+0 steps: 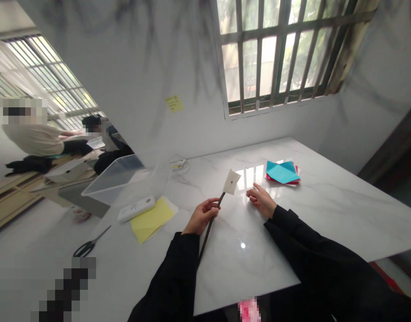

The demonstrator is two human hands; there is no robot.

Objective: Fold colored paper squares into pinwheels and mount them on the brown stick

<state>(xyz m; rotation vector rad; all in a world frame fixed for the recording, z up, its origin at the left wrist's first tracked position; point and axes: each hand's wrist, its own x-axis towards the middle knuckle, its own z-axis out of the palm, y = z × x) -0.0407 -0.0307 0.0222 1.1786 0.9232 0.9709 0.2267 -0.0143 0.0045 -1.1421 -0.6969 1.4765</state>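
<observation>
While the left hand (201, 217) held a dark stick (207, 231), its grip closed around the shaft, a white square (231, 181) sat at the stick's far end, toward one o'clock above the tabletop (333, 214). Near three o'clock from that hand was the right hand (264, 202), its grip loosely open with fingers curled. Blue and red paper (282, 171) lay at two o'clock from the stick, yellow paper (153, 221) at nine.

There are one stick (204, 241), two near hands (203, 215) (263, 201) and perhaps two co-workers (36, 139) (112, 142).
</observation>
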